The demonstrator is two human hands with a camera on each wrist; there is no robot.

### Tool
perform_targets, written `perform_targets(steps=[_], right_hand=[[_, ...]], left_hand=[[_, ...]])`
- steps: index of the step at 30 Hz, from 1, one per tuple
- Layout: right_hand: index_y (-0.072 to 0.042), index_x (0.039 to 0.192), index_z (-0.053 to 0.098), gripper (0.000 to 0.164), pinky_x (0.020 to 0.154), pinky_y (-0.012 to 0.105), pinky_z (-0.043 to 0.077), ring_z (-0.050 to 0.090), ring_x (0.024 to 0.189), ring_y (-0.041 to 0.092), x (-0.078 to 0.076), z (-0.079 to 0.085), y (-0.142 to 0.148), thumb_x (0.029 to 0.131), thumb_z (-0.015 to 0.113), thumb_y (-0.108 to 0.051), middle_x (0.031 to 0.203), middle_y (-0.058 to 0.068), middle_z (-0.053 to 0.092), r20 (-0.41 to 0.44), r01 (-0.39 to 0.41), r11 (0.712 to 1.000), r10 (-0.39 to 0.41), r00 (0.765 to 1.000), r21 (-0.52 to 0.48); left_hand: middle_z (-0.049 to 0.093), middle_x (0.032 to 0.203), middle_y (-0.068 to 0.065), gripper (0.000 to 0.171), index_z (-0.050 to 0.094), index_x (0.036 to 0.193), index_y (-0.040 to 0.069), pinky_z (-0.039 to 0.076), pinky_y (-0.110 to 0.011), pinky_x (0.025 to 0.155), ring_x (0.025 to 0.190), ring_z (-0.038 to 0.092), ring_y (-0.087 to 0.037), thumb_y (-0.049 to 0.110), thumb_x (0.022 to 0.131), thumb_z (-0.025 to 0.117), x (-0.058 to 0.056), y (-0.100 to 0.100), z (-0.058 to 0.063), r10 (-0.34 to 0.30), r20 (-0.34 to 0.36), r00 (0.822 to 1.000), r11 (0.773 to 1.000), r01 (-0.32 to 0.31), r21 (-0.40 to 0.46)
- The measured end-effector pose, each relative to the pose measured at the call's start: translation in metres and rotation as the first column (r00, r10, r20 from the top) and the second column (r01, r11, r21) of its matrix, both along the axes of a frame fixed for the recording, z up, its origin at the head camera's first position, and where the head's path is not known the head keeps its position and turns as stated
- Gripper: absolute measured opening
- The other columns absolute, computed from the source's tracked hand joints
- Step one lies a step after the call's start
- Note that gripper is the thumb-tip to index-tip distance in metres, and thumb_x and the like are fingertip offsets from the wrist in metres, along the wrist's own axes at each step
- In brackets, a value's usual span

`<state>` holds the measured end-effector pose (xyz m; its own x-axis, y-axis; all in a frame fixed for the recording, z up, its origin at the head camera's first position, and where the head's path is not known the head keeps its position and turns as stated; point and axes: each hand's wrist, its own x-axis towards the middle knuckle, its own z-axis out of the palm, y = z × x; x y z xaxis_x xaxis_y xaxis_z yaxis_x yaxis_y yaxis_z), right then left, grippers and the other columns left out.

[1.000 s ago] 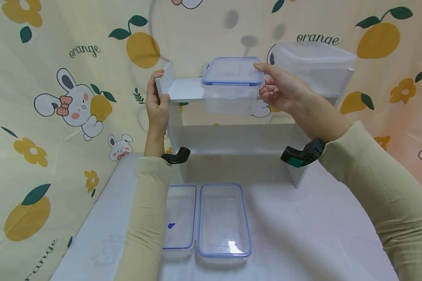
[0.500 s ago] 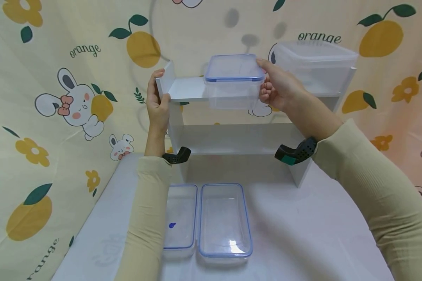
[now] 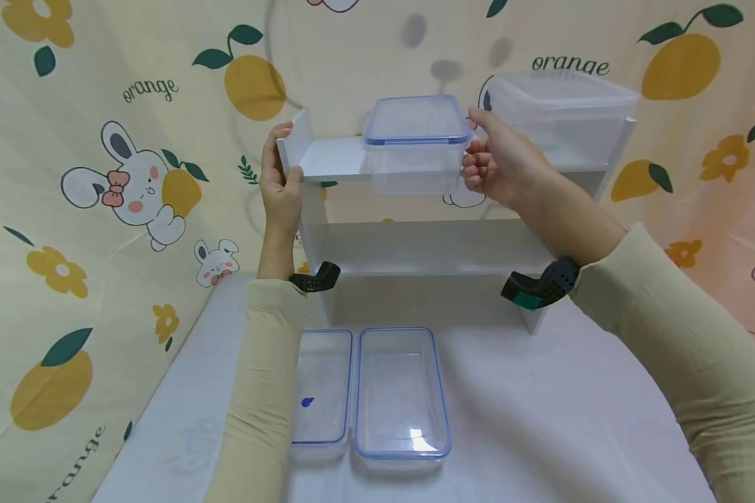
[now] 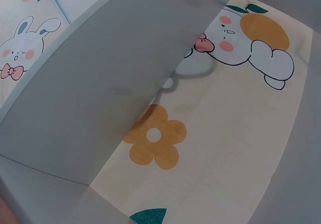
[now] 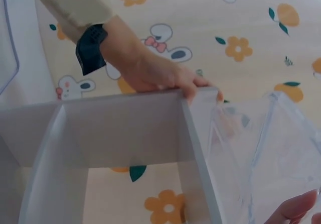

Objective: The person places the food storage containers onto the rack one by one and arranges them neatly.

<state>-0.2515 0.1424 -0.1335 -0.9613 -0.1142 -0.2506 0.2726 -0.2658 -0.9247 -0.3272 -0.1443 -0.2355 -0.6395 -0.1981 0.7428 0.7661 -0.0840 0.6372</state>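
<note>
A clear lidded food storage box [image 3: 417, 161] with a blue-edged lid stands on the top board of a white shelf unit [image 3: 428, 248], its front projecting past the board's edge. My right hand [image 3: 506, 157] is at the box's right side. Its fingers are loosely bent against or close to the wall, and the thumb is off the lid. In the right wrist view the box [image 5: 241, 148] shows with my right fingertips [image 5: 296, 206] beside it. My left hand [image 3: 281, 178] grips the raised left end panel of the shelf unit, thumb in front.
A larger frosted lidded box [image 3: 560, 126] sits at the right end of the top board. Two clear blue-rimmed boxes, the right one [image 3: 403, 391] and the left one [image 3: 324, 384], lie on the white table [image 3: 541, 419] before the unit. A patterned cloth hangs behind.
The lidded box has moved back on the top board and then slightly left. My right thumb has come off the lid's corner. The left hand has stayed on the end panel.
</note>
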Motion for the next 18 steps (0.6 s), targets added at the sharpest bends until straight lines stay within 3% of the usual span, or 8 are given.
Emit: perform_targets(steps=[6,11,15,18], right_hand=[[-0.010,0.090,0.045,0.037,0.052,0.024,0.034,0.040,0.059,0.013,0.013,-0.004,0.004,0.094,0.053,-0.046,0.070,0.000,0.044,-0.037,-0.025,0.999,0.026,0.999,0.026],[-0.009,0.090,0.045,0.036,0.050,0.025,0.039,0.043,0.053,0.013,0.028,-0.010,0.002,0.097,0.046,-0.045,0.064,0.000,0.048,-0.193,0.025,0.985,0.008,0.981,0.170],[-0.006,0.086,0.049,0.032,0.048,0.023,0.045,0.046,0.050,0.013,0.038,-0.021,0.000,0.100,0.044,-0.034,0.061,-0.001,0.050,-0.370,0.101,0.968,-0.009,0.929,0.230],[-0.004,0.081,0.051,0.030,0.049,0.023,0.049,0.049,0.050,0.013,0.043,-0.031,-0.001,0.100,0.045,-0.026,0.060,-0.001,0.052,-0.500,0.153,0.958,-0.012,0.866,0.242]], left_hand=[[0.043,0.146,-0.011,0.052,0.044,0.130,0.003,0.034,-0.033,0.104,0.128,0.041,-0.019,-0.013,0.081,0.034,0.003,0.001,0.000,0.009,-0.019,1.000,1.000,-0.009,-0.004],[0.044,0.146,-0.009,0.051,0.044,0.130,0.004,0.036,-0.029,0.103,0.125,0.042,-0.010,-0.010,0.082,0.035,0.004,0.001,0.000,0.020,-0.022,1.000,0.999,-0.021,-0.024],[0.043,0.146,-0.008,0.051,0.045,0.130,0.005,0.036,-0.030,0.105,0.127,0.042,-0.010,-0.010,0.082,0.035,0.002,0.001,-0.001,0.020,-0.021,1.000,0.999,-0.021,-0.029],[0.043,0.146,-0.009,0.051,0.044,0.130,0.004,0.036,-0.030,0.106,0.127,0.042,-0.010,-0.010,0.082,0.035,0.002,0.000,-0.001,0.020,-0.024,1.000,0.999,-0.021,-0.029]])
